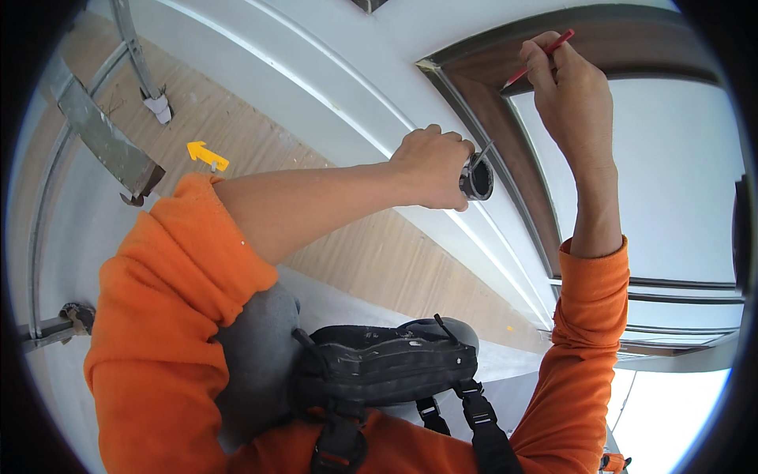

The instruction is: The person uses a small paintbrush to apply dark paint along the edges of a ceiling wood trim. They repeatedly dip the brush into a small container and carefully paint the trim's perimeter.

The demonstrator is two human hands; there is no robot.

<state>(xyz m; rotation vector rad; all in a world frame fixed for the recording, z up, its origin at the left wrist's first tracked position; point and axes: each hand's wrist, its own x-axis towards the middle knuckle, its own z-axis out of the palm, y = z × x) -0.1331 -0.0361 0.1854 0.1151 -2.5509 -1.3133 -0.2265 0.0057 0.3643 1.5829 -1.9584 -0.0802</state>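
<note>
My left hand (430, 166) grips a small dark cup (476, 188), with a thin grey stick (483, 151) standing up out of it, beside the white wall moulding. My right hand (572, 103) holds a thin red-handled brush (562, 39), its dark tip at the inner edge of the dark brown wooden frame (636, 43), near that frame's corner, above a white panel (639, 170). My forearms, in orange sleeves, reach up from the lower edge, and a black strapped pouch (383, 363) sits at my waist.
Metal ladder legs (103, 126) stand at the left on a light wooden floor (142, 59). A yellow arrow (207, 154) lies on the floor, and a pale sheet (316, 276) runs along it. A bright opening (663, 411) shows at the lower right.
</note>
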